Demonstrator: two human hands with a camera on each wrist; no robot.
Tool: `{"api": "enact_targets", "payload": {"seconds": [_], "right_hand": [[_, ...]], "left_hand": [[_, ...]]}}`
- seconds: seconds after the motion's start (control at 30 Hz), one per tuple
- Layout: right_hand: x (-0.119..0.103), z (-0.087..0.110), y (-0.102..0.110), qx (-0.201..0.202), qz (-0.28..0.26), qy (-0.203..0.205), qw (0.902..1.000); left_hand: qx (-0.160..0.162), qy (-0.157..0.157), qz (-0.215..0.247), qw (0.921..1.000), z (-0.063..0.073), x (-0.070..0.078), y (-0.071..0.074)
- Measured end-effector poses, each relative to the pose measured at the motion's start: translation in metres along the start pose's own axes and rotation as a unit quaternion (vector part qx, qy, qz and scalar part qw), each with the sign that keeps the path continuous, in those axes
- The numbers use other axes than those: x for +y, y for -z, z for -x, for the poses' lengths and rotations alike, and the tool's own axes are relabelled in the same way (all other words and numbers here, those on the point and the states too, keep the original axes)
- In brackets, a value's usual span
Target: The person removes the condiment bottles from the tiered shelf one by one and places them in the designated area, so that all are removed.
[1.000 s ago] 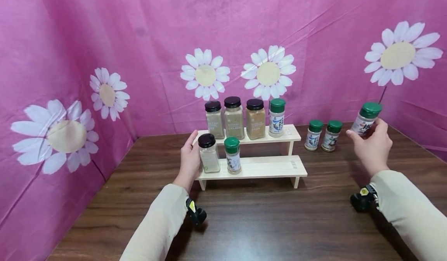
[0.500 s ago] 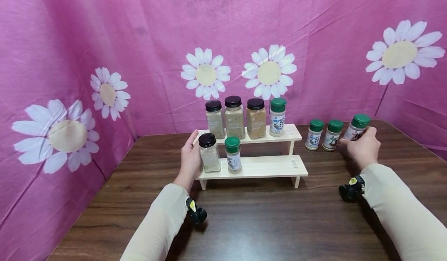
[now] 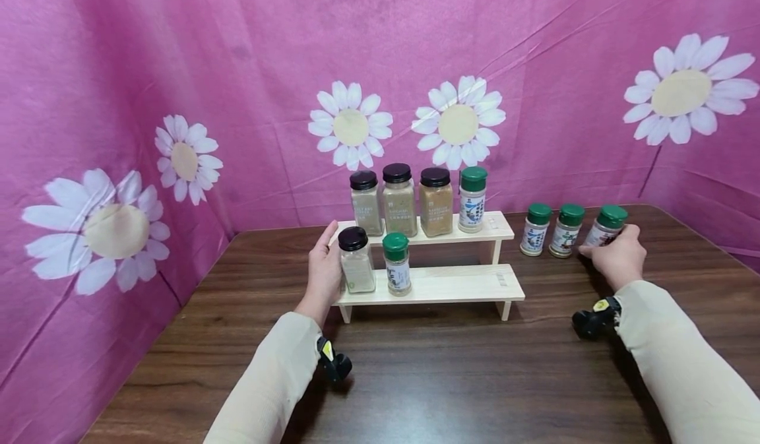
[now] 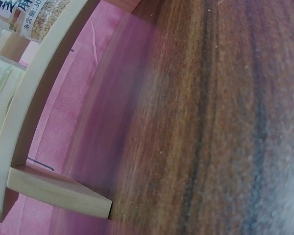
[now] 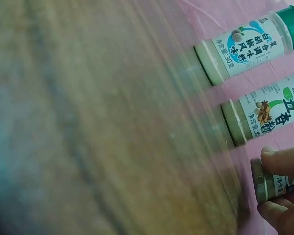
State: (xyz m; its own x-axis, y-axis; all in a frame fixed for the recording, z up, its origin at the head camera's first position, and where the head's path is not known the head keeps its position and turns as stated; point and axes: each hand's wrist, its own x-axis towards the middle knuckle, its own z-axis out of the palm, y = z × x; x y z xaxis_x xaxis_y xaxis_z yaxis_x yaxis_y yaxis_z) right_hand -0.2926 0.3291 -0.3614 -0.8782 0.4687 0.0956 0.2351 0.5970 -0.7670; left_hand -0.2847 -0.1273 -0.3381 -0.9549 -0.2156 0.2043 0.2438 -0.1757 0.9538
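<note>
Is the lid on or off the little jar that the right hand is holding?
On: in the head view, the green lid caps the little jar the right hand holds. I can't tell if it's screwed tight.

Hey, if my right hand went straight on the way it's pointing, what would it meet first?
Probably the middle green-lidded jar in the right-hand row: your right hand, holding the end jar, angles forward and left. Depth is unclear; it might slip past toward the pink cloth behind.
</note>
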Motion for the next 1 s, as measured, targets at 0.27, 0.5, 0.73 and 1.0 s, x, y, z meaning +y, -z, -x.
{"api": "enact_targets", "payload": {"seconds": [0.27,0.5,0.73,1.0], "right_hand": [[0.0021,-0.0014,-0.0007,-0.001,0.009,0.01,0.9999],[0.0031,-0.0031,-0.0023,-0.001,0.007,0.017,0.9998],[0.0039,-0.0051,-0.006,0.003,0.018,0.038,0.9991],[0.0022,-0.0065,0.0007,-0.036,0.049,0.053,0.9967]], "left_hand": [[0.002,0.002,0.0,1.0,-0.0011,-0.0009,-0.001],[0.005,0.005,0.005,1.0,-0.0015,0.0003,-0.0016],[0.005,0.008,0.009,0.9999,-0.0001,0.0027,-0.0024],[0.009,0.013,0.006,0.9999,0.0013,0.0031,-0.002]]}}
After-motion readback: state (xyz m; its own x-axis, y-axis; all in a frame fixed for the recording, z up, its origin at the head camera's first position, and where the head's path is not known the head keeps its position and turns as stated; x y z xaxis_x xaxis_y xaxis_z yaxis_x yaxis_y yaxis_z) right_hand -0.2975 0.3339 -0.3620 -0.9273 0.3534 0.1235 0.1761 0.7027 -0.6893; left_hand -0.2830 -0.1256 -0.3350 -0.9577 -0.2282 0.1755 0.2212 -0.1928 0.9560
